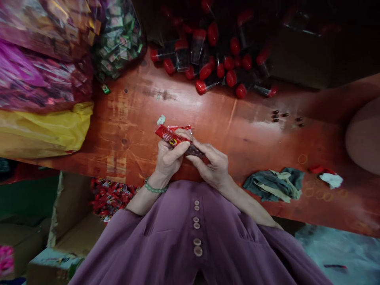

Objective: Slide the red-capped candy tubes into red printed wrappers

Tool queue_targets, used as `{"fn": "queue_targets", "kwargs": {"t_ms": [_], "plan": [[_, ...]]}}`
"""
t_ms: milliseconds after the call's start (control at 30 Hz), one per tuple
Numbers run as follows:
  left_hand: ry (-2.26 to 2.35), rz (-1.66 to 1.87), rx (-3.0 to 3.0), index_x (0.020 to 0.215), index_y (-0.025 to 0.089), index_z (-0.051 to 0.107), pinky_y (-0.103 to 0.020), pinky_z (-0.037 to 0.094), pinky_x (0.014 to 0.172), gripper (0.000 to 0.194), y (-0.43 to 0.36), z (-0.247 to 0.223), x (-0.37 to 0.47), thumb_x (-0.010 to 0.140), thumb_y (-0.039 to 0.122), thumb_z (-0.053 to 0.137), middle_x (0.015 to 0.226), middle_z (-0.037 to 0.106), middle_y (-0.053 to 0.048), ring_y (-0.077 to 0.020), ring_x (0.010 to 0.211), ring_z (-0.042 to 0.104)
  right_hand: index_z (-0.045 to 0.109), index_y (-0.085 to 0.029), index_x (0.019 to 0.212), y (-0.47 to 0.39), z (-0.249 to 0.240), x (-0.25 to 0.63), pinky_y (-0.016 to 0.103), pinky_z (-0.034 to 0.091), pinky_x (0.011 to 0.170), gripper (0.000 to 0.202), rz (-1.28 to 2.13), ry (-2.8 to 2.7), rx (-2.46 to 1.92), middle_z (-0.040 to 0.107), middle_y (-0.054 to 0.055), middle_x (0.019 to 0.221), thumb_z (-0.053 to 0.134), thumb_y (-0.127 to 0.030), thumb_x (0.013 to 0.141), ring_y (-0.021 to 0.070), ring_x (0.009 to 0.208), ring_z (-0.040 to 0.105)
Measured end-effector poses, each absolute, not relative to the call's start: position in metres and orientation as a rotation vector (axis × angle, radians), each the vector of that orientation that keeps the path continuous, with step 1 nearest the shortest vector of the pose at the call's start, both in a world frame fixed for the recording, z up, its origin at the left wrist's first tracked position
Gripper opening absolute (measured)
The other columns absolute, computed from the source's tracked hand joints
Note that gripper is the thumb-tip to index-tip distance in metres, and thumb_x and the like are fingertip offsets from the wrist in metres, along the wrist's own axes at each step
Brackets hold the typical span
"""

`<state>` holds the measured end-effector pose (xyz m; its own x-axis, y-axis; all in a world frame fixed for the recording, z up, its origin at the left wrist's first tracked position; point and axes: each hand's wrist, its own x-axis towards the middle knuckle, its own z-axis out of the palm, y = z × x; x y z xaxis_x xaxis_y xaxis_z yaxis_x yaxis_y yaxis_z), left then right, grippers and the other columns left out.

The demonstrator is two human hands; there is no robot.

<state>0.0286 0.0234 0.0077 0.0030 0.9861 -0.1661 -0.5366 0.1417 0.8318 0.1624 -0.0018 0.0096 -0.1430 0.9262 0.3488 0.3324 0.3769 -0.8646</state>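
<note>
A slim red printed packet (170, 136) with a dark, dotted section at its right end is held low over the table, slanting down to the right. My left hand (170, 159) is closed on its red part, the thumb pressed on top. Around the dark end, the fingers and thumb of my right hand (214, 161) are closed too. Behind them a second red packet (184, 128) shows, partly hidden by my fingers; whether it lies on the table or is held, I cannot tell. A small pale scrap (161, 120) lies just beyond.
Red-capped clear bottles (200, 85) are heaped at the back. Bulging bags (115, 39) and a yellow bag (50, 130) fill the left. Several dark pellets (276, 115), a grey-green cloth (274, 184) and rubber bands (303, 159) lie right. Below left, a carton (78, 237) holds red packets.
</note>
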Motion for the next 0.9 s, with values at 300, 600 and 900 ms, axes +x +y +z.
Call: {"fn": "queue_targets", "kwargs": {"t_ms": [300, 600, 900], "plan": [[1.030, 1.218, 0.621, 0.084, 0.019, 0.074, -0.033, 0.054, 0.082, 0.036, 0.020, 0.012, 0.028, 0.063, 0.044, 0.086, 0.085, 0.072, -0.004, -0.0173, 0.079, 0.068, 0.065, -0.024, 0.117, 0.000, 0.005, 0.163, 0.025, 0.062, 0.070, 0.037, 1.362, -1.181, -1.164, 0.076, 0.002, 0.106, 0.073, -0.037, 0.083, 0.0122, 0.080, 0.073], [1.086, 1.222, 0.348, 0.072, 0.018, 0.075, -0.025, 0.053, 0.070, 0.040, 0.025, 0.016, 0.033, 0.051, 0.047, 0.092, 0.068, 0.070, 0.001, -0.0104, 0.063, 0.064, 0.064, -0.023, 0.114, 0.000, 0.004, 0.163, 0.028, 0.061, 0.076, 0.030, 0.841, -1.561, -1.194, 0.075, 0.003, 0.098, 0.071, -0.032, 0.086, 0.0146, 0.084, 0.073], [1.064, 1.224, 0.331, 0.077, 0.019, 0.076, -0.028, 0.055, 0.079, 0.041, 0.025, 0.019, 0.038, 0.054, 0.050, 0.089, 0.071, 0.072, 0.000, -0.0133, 0.070, 0.068, 0.061, -0.023, 0.117, 0.007, 0.000, 0.164, 0.028, 0.062, 0.076, 0.036, 0.608, -1.657, -1.074, 0.075, 0.005, 0.097, 0.073, -0.018, 0.084, 0.0163, 0.086, 0.072]]}}
